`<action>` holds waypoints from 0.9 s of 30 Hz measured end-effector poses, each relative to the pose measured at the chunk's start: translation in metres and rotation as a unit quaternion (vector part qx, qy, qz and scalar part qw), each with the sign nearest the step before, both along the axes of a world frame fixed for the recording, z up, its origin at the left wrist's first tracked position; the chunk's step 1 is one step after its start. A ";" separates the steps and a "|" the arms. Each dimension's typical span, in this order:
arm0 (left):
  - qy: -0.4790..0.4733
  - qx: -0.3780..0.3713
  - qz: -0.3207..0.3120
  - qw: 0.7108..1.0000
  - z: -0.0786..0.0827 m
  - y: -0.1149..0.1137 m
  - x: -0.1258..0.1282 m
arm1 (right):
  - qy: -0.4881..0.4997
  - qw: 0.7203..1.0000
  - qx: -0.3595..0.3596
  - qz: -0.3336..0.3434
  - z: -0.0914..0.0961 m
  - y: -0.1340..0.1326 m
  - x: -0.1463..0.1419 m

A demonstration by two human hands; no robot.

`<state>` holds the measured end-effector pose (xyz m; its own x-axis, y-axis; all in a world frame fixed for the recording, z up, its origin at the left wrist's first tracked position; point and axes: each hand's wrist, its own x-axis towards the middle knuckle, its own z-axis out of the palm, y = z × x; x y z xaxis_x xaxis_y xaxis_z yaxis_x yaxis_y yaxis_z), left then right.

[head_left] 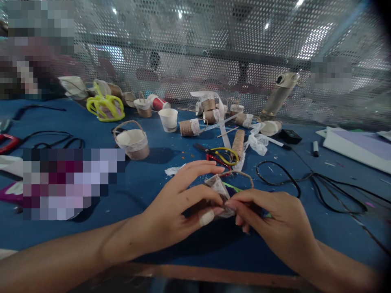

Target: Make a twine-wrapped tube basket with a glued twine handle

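Note:
A small basket with pale lace trim and a thin twine handle is held low over the table, tilted on its side. My left hand curls around it, thumb below and fingers above; a bandage wraps that thumb. From the other side, my right hand pinches at the basket's lace edge, and its fingertips hide the exact contact spot. Just beyond the hands lie scissors with yellow handles, a red-handled tool partly under them, and a roll of twine. A scrap of lace rests beside my left fingers.
A larger twine-handled basket and a white paper cup stand farther back. Several small baskets lie near the perforated metal screen. White ribbon and black cable are on the right; paper sheets sit beyond.

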<state>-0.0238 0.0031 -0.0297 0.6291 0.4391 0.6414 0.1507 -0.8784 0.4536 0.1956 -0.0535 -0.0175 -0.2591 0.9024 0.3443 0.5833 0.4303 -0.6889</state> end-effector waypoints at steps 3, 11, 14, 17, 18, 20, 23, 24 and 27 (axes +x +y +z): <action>-0.007 0.039 0.002 0.999 0.001 -0.001 0.002 | -0.009 1.000 0.016 0.001 0.001 0.000 -0.001; -0.002 0.087 0.028 0.996 -0.001 -0.002 0.000 | -0.033 0.998 0.049 0.003 -0.001 0.002 -0.002; -0.001 0.104 0.039 0.994 0.000 -0.002 0.000 | -0.039 0.997 0.068 0.000 -0.002 0.001 -0.003; 0.001 0.118 0.045 0.992 0.001 -0.002 0.002 | -0.047 0.995 0.083 -0.001 -0.002 -0.002 -0.003; 0.000 0.120 0.046 0.992 0.002 -0.003 0.002 | -0.047 0.995 0.087 -0.001 -0.002 -0.002 -0.003; -0.011 0.127 0.047 0.991 0.001 -0.003 0.004 | -0.047 0.995 0.093 0.001 -0.002 -0.003 -0.004; -0.025 0.139 0.041 0.989 -0.001 -0.003 0.005 | -0.050 0.993 0.106 0.004 -0.002 -0.004 -0.004; -0.024 0.142 0.038 0.989 -0.001 -0.003 0.005 | -0.053 0.992 0.111 0.004 -0.002 -0.005 -0.004; -0.014 0.140 0.035 0.989 -0.003 -0.003 0.005 | -0.064 0.990 0.127 0.003 -0.002 -0.005 -0.003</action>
<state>-0.0189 0.0004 -0.0324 0.5830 0.2840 0.7612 0.2071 -0.9579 0.1988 0.1924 -0.0580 -0.0200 -0.3195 0.7899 0.5234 0.6555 0.5831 -0.4798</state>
